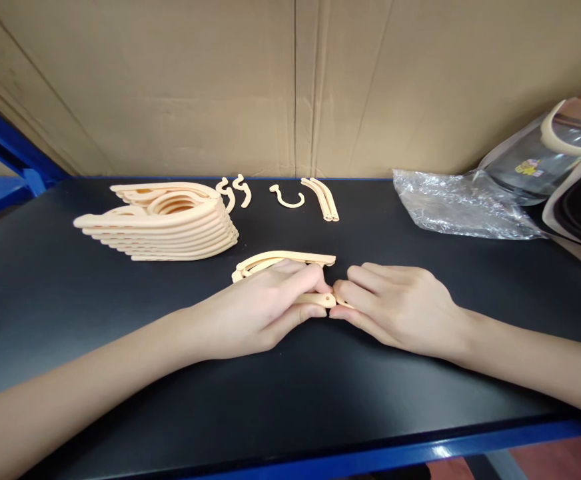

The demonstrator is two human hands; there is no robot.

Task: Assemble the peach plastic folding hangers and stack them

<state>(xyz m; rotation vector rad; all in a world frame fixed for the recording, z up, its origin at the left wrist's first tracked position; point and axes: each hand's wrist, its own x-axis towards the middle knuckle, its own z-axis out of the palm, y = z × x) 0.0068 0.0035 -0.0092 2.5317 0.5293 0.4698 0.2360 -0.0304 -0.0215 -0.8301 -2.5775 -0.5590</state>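
Both of my hands rest on a black table (120, 373), meeting at its middle. My left hand (260, 310) is closed over a peach plastic hanger piece (320, 299), whose end shows between the fingertips. My right hand (395, 303) pinches the same piece from the right side. Just behind my left hand lies a curved peach hanger arm (290, 258), partly covered by my fingers.
A stack of several peach folded hangers (165, 223) sits at the back left. Loose hooks (238, 190), (288, 199) and thin curved arms (325, 199) lie along the back edge. A crumpled clear plastic bag (460, 203) and a packaged appliance (570, 180) are at the right. Cardboard (290, 80) stands behind.
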